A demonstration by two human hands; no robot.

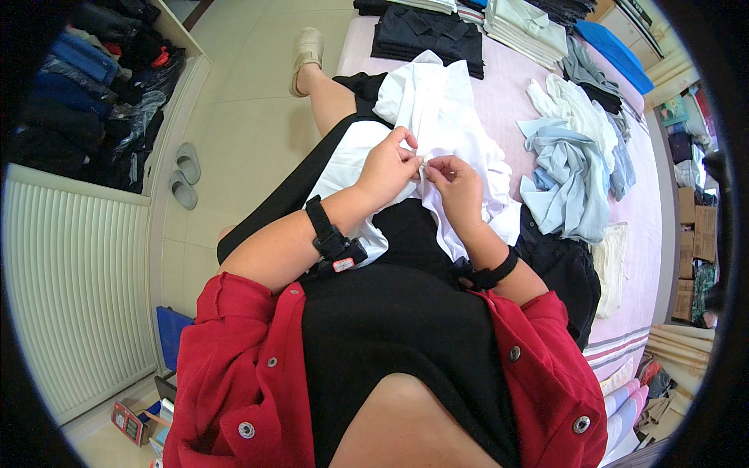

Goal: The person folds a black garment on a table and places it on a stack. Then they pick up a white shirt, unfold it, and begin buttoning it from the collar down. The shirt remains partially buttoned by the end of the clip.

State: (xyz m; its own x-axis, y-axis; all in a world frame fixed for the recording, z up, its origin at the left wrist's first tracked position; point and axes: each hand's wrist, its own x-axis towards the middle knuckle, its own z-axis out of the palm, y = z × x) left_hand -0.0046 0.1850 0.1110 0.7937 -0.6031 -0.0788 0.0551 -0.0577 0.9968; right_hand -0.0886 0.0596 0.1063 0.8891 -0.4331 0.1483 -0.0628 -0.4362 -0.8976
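A white button-up shirt point(447, 120) lies spread across the lap and the edge of the bed, its collar end pointing away from me. My left hand point(391, 162) pinches the front of the shirt between thumb and forefinger. Close against it, my right hand point(458, 186) grips the same bit of cloth with its fingertips. The fingertips of both hands almost meet at the shirt's front edge; whether a button sits between them is too small to tell. Black cloth point(409, 225) of the clothing on my lap shows beneath the shirt.
Folded black shirts point(430, 38) and folded white shirts point(524, 29) are stacked on the pink bedsheet point(503, 93). Crumpled light-blue shirts point(567, 175) and black garments point(562, 263) lie to the right. Grey slippers point(186, 175) rest on the tiled floor beside an open wardrobe point(99, 93) of clothes.
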